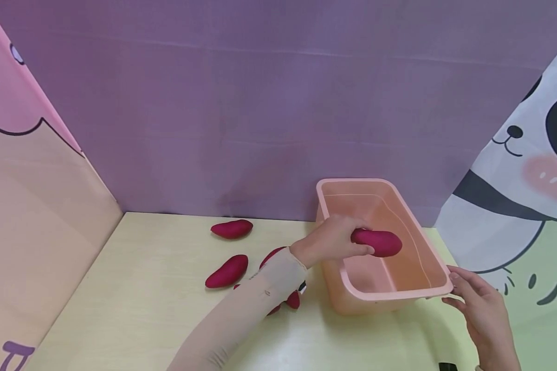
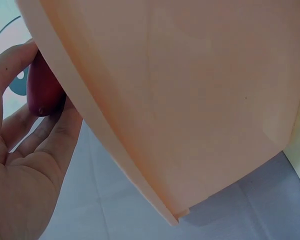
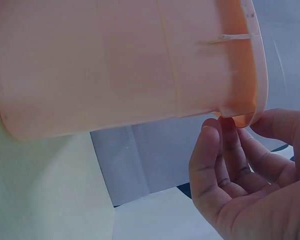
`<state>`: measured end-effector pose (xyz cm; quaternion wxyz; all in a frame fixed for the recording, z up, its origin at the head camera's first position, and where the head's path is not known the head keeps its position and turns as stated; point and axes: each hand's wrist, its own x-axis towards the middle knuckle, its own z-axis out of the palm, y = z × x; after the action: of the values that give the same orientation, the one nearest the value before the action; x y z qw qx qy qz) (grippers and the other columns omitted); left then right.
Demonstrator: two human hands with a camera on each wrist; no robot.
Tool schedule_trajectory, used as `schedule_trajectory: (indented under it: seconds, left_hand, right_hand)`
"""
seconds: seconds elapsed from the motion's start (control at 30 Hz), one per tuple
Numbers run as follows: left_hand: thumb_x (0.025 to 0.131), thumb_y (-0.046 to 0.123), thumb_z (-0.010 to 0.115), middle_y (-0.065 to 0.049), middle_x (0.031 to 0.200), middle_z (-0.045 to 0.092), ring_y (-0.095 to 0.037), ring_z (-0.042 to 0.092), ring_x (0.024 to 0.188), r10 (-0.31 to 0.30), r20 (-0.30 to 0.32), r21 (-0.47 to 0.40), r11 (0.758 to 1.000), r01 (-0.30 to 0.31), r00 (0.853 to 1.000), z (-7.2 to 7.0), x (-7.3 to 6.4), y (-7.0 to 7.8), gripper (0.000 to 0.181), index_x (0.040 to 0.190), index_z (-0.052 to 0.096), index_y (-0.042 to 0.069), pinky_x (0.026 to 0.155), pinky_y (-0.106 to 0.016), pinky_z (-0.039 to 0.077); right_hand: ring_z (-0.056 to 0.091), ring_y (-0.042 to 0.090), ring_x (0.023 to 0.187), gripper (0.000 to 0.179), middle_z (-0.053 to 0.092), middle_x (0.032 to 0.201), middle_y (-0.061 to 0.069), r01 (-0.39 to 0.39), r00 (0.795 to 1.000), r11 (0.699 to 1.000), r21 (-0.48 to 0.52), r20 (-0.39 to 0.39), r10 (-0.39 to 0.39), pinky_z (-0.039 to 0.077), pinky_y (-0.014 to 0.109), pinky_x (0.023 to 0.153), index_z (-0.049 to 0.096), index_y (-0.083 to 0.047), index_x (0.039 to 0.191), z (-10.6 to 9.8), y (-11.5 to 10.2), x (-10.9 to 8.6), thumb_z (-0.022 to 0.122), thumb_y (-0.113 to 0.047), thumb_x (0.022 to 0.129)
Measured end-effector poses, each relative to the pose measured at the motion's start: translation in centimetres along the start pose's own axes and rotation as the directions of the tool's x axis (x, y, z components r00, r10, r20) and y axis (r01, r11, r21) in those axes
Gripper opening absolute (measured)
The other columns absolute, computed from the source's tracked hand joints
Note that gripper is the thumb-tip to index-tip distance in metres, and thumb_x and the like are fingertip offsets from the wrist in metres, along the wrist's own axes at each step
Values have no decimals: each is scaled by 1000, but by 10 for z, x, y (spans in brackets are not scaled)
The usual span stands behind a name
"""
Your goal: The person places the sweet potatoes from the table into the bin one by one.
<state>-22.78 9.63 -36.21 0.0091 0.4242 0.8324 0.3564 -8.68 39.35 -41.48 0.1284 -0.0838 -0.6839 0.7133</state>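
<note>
Item: sweet potato [image 1: 377,242] over pink tub [image 1: 427,293].
My left hand [image 1: 331,242] fingers clamp it; right hand [image 1: 480,309] fingers, relaxed, touch the rim. A drop could tip the tub.

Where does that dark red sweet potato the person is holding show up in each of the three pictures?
Head: sweet potato right of center, in the left hand, above the pink tub.
Left wrist: its tip at upper left, behind the tub's rim.
Right wrist: not in view.
Shared landmark: the pink tub.
</note>
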Motion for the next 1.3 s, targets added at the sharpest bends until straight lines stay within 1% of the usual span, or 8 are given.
schedule_trajectory:
  seconds: [0.2,0.47,0.7,0.83,0.97,1.13,1.2,1.3]
  left_hand:
    - [87,32,80,17,88,62,0,55,77,13,14,18,1000,-13,1000,-1,4,5,30,112,72,17,69,-12,44]
    - [89,29,78,17,87,61,-2,56,76,-29,101,-6,1000,29,994,-13,14,23,24,110,72,19,68,-15,46]
    - [89,28,78,15,89,59,-2,54,79,29,92,102,994,-39,995,-16,31,40,25,111,73,16,71,-12,43]
    - [89,31,77,16,89,60,-2,51,83,26,97,139,990,-40,995,-11,42,47,26,111,73,17,72,-11,41]
    - [89,33,78,18,86,61,-1,53,81,-27,142,143,990,6,989,-4,52,53,24,109,73,21,71,-12,42]
    - [89,32,78,16,88,62,-2,56,80,-139,220,114,987,116,966,3,59,57,24,109,71,22,68,-14,45]
    - [88,32,79,15,90,63,-3,56,80,-161,233,127,983,134,959,5,62,58,25,110,71,22,67,-15,46]
    - [88,32,80,14,91,63,-3,57,80,-171,236,154,979,137,957,7,66,59,25,108,71,21,67,-15,46]
  right_hand:
    - [68,12,79,16,72,96,-2,-4,1000,1000,-10,-2,4,58,29,64,75,-12,109,0,-1,0,63,-9,100]
    - [67,12,77,14,71,94,-4,-25,999,999,-43,-39,23,57,28,63,75,-15,108,1,-1,1,65,-13,98]
    - [67,12,79,14,71,96,-5,-34,998,998,-52,-45,32,58,29,64,75,-15,109,1,-1,0,66,-16,99]
    - [66,12,80,16,70,97,-7,-61,996,996,-70,-67,57,58,29,65,74,-16,111,1,-1,0,67,-20,98]
    - [66,13,80,18,70,97,-8,-77,994,993,-89,-88,69,58,29,65,74,-16,113,2,0,-1,68,-23,97]
    - [66,13,79,23,69,97,-8,-79,992,990,-118,-103,67,58,28,64,73,-13,116,6,0,-2,68,-25,97]
    - [66,13,79,22,70,97,-7,-68,994,991,-115,-95,57,58,28,64,73,-13,116,8,0,-3,68,-24,97]
    - [66,13,79,21,70,97,-6,-59,995,993,-106,-83,50,58,28,64,73,-13,115,9,0,-4,68,-23,97]
